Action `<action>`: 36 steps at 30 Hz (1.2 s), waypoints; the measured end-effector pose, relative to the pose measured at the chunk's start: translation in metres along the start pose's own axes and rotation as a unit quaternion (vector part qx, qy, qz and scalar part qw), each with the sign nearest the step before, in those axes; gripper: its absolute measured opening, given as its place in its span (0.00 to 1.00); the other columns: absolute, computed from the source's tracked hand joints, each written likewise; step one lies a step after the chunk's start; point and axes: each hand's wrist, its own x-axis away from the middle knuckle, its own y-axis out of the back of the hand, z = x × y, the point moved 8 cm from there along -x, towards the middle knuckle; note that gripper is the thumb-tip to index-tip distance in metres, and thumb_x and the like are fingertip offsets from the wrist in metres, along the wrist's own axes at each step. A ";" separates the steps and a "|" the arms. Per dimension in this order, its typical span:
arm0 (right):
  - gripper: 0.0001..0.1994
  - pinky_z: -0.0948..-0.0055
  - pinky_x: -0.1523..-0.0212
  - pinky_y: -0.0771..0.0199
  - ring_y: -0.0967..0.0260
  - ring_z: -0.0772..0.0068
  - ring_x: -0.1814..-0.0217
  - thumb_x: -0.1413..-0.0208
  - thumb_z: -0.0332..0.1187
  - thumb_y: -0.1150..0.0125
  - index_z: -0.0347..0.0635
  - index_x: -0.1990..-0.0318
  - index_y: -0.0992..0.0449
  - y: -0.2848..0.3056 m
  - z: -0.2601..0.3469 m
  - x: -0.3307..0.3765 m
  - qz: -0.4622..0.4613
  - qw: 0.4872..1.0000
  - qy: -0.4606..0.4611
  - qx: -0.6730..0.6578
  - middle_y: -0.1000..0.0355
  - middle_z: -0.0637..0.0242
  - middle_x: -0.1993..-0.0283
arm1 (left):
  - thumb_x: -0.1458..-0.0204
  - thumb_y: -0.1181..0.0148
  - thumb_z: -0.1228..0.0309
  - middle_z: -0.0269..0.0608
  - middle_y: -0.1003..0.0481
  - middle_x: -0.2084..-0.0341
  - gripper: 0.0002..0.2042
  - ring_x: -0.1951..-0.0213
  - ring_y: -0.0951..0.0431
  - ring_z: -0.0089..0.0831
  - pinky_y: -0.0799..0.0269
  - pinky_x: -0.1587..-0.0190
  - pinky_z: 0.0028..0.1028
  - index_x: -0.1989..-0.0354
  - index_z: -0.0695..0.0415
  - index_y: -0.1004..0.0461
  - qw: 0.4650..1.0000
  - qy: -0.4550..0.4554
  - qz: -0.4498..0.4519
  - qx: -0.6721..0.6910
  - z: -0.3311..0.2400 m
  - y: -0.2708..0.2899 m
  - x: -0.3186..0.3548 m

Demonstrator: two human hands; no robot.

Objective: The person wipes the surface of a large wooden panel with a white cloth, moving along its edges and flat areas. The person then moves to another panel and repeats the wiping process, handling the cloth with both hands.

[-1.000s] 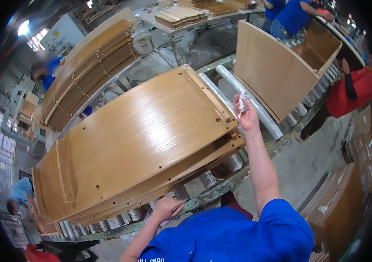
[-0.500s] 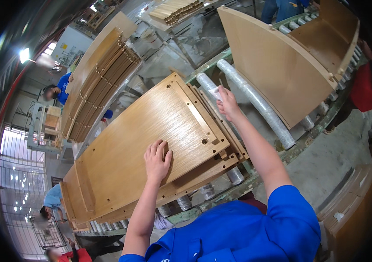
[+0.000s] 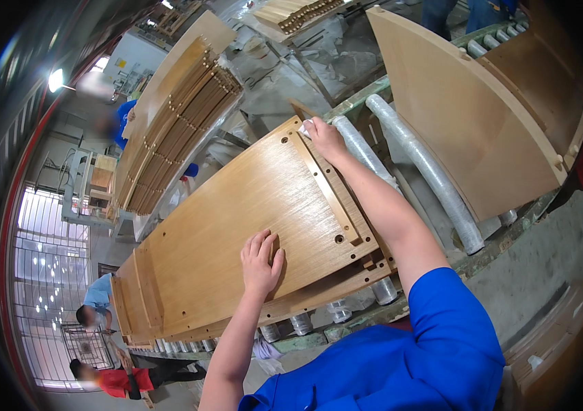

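A long varnished wooden panel (image 3: 216, 219) with drilled holes lies on top of other panels. My left hand (image 3: 262, 264) rests on its face with the fingers stretched out, holding nothing. At the panel's far corner, my right hand (image 3: 325, 140) pinches a small white piece (image 3: 306, 128), perhaps cloth or paper; most of it is hidden by the fingers. A narrow wooden batten (image 3: 325, 192) runs along the panel's right end, just below my right hand. Another batten (image 3: 143, 288) crosses its left part.
Plastic-wrapped rollers (image 3: 428, 175) of the conveyor show beyond the panel. A curved wooden assembly (image 3: 469, 109) stands on it at the right. Stacked curved panels (image 3: 175, 130) stand at the far left. People are at the left, one in a red shirt (image 3: 123, 381). Boards (image 3: 558, 335) lie at lower right.
My right hand has moved from over the rollers leftward to the panel's far corner, with the white piece still in it. My left hand stays on the panel. The whole view has shifted slightly.
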 end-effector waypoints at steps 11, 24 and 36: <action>0.18 0.49 0.63 0.32 0.29 0.42 0.64 0.39 0.49 0.59 0.43 0.64 0.33 -0.010 0.023 0.006 0.025 0.988 0.070 0.133 0.27 0.48 0.70 | 0.52 0.43 0.66 0.41 0.32 0.49 0.17 0.45 0.36 0.43 0.43 0.43 0.41 0.52 0.54 0.29 1.000 0.007 -0.005 0.006 0.004 -0.001 0.003; 0.16 0.55 0.73 0.29 0.28 0.50 0.75 0.39 0.44 0.55 0.41 0.71 0.32 0.035 0.030 0.095 0.018 0.977 0.161 0.140 0.28 0.55 0.79 | 0.51 0.43 0.68 0.42 0.32 0.49 0.16 0.46 0.36 0.43 0.43 0.44 0.40 0.53 0.56 0.29 1.000 -0.009 -0.009 0.009 0.004 -0.001 0.003; 0.15 0.62 0.81 0.33 0.31 0.55 0.81 0.41 0.41 0.49 0.43 0.76 0.35 0.093 0.025 0.204 0.001 0.981 0.174 0.090 0.33 0.59 0.84 | 0.50 0.44 0.68 0.42 0.32 0.49 0.16 0.45 0.36 0.43 0.43 0.44 0.40 0.52 0.55 0.30 1.000 -0.012 -0.008 0.004 0.003 -0.004 0.005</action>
